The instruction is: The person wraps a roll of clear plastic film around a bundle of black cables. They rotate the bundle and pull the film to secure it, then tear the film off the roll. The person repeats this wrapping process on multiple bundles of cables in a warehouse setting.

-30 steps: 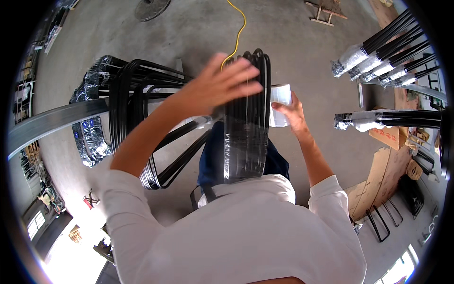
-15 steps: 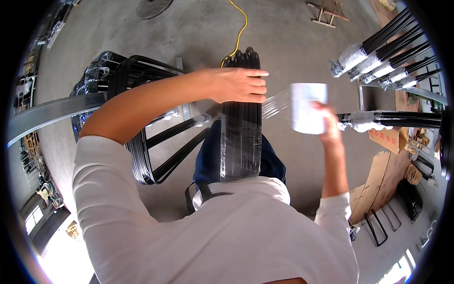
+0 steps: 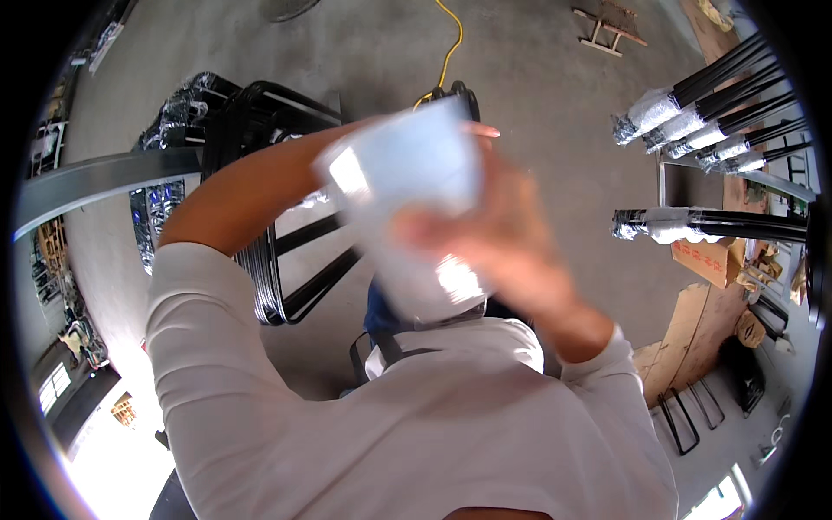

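A roll of clear stretch film [image 3: 407, 173], blurred by motion, is gripped in my right hand [image 3: 511, 247]. It passes above a bundle of black bent tubes [image 3: 466, 95] that stands between my legs. Only the bundle's curved top ends show clearly; the roll hides most of it. My left arm reaches across from the left, and the fingertips of my left hand [image 3: 483, 129] stick out straight beyond the roll at the bundle. The rest of that hand is covered.
Black tube frames [image 3: 260, 108] hang on a metal rail [image 3: 113, 178] at left. Film-wrapped black tube bundles [image 3: 685, 100] rest on a rack at right, above a cardboard box [image 3: 704, 260]. A yellow cable [image 3: 452, 52] crosses the floor near a small wooden stool [image 3: 609, 30].
My right hand has swung the film roll leftward from the bundle's right side to above it, toward my head. The left hand stays at the bundle and is now mostly hidden.
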A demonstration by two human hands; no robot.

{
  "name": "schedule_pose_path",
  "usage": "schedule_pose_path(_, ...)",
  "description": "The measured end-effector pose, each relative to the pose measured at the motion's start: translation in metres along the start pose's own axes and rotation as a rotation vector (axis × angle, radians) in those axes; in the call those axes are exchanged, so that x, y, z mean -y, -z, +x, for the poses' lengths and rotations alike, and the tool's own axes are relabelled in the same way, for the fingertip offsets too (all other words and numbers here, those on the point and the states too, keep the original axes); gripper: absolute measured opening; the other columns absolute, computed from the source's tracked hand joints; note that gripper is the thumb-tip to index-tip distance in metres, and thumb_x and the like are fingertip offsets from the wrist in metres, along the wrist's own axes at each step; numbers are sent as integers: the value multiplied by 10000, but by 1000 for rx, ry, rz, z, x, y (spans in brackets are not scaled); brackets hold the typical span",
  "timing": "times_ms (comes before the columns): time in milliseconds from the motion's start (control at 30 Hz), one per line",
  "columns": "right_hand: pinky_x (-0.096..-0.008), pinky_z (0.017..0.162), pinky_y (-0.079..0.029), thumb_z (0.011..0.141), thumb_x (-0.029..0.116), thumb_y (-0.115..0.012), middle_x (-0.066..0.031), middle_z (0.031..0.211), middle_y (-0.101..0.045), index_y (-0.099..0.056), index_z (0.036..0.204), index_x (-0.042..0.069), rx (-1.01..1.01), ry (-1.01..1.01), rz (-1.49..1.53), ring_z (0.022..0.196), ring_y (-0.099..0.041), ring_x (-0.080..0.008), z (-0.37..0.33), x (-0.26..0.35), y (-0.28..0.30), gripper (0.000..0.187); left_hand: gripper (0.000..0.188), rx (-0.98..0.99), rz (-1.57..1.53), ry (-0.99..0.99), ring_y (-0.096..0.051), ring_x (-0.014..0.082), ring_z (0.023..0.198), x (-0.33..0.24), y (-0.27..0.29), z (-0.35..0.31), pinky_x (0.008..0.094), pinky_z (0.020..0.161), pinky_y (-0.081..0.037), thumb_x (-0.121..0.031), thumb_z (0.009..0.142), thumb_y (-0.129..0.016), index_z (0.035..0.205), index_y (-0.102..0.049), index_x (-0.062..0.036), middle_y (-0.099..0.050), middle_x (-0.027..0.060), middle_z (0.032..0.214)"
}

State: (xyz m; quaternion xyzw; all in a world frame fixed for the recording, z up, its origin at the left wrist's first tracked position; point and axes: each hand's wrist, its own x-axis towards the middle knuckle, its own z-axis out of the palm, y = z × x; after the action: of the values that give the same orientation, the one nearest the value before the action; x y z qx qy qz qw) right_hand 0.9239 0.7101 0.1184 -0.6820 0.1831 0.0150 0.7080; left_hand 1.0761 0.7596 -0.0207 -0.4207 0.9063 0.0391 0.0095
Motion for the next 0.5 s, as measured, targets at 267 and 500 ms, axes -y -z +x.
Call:
schedule_pose_path(267,-367,739,-507,766,436,-544,-203,1043,-541,-439,1162,-45,-182,-134,690,817,-611,-265,-4,-144,178,631,695,37,-33,24,-441,164,1079,-11,14,-13,326,1092,-184,-209,465,-769,1070,-454,-78,-496,11,1053)
schedule_pose_path(500,-319,704,-454,738,324,-606,-76,898,-587,-539,987,48,-8,-348,-100,845,-563,-173,23,-287,40,378,648,18,57,-17,-445,152,1060,-11,15,-7,325,1084,-194,-217,483,-748,1039,-445,-81,-486,9,1024)
